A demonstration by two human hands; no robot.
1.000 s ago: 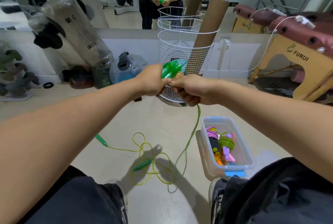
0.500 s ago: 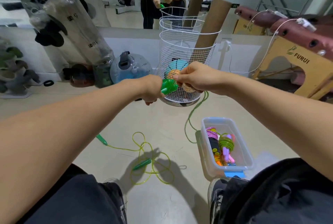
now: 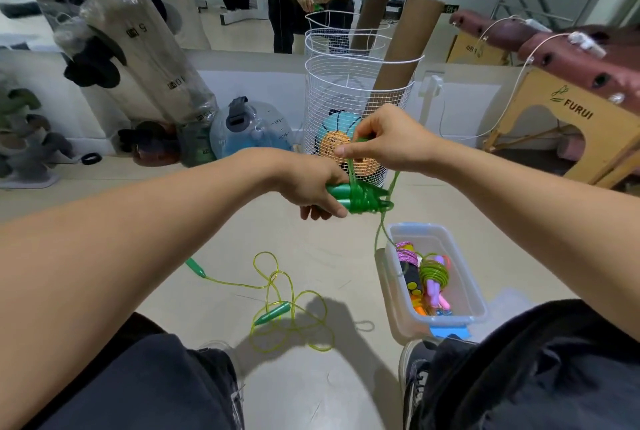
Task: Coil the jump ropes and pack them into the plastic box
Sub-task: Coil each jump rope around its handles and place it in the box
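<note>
Left hand (image 3: 313, 189) grips green handles (image 3: 341, 195); right hand (image 3: 379, 138) pinches cord (image 3: 351, 170) above

The plastic box (image 3: 460, 256) sits on the floor (image 3: 311, 256) at lower right of the frame, coiled ropes (image 3: 433, 273) inside it. Left of it, at lower centre, lies a loose jump rope (image 3: 277, 294). The wire basket (image 3: 346, 107) stands behind, at centre.
</note>
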